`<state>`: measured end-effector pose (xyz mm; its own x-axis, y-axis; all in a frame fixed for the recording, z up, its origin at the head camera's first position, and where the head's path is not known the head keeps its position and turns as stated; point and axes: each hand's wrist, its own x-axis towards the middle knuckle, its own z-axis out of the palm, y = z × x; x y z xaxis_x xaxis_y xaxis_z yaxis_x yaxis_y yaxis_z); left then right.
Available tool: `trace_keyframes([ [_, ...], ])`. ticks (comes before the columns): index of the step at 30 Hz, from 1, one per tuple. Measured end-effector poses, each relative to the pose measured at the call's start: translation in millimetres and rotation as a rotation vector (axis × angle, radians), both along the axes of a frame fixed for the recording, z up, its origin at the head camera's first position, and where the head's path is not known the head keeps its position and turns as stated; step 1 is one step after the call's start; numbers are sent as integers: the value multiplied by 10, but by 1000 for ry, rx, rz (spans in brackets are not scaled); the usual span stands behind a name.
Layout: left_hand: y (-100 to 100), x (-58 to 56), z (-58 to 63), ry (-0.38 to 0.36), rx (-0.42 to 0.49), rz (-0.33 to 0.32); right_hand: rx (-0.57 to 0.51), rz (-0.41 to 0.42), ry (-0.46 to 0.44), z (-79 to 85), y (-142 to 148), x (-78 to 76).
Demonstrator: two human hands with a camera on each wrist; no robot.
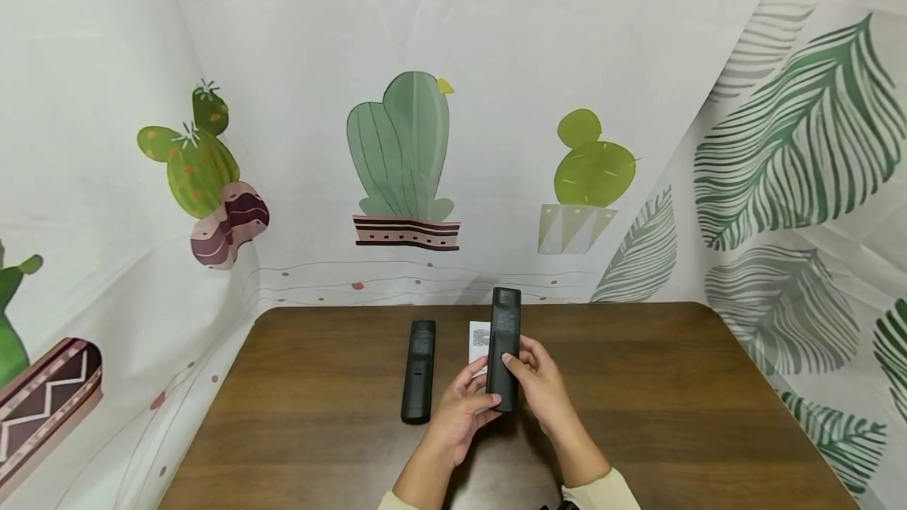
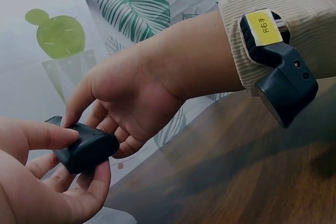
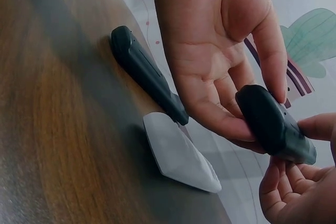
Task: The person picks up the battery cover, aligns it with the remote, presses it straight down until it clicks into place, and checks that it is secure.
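A black remote control (image 1: 505, 317) is held up above the table, its back with small printed text toward the head camera. My left hand (image 1: 458, 417) grips its lower end, with the thumb on the back. On the right side, my right hand (image 1: 547, 390) holds it too, its thumb pressing the middle of the back. The left wrist view shows the near end of the remote (image 2: 89, 148) between both hands. Left of the hands, a second black remote control (image 1: 419, 372) lies back up on the table. Whether the held remote's battery cover is loose cannot be seen.
Behind the held remote lies a white item (image 1: 479, 337) with a printed code, partly hidden; the right wrist view shows this white item (image 3: 178, 153) beside the second remote. The brown wooden table (image 1: 305, 415) ends at a hanging cloth (image 1: 298, 140) with printed cacti and leaves.
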<state>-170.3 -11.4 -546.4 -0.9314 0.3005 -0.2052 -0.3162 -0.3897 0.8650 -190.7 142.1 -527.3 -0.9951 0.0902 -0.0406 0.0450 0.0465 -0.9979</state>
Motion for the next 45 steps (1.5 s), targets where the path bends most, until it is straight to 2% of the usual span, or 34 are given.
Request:
trace_keyframes([
  [10,21,2,13,13,-21,-2,-22,5,-3,12,-1,-11],
  [21,58,34,4,39,-44,-1,-2,1,-10,24,48,-10],
  [33,91,46,6,32,-61,-12,28,-21,-23,45,164,-46],
  [45,262,106,59,31,-31,-44,72,-4,-61,85,369,-78],
])
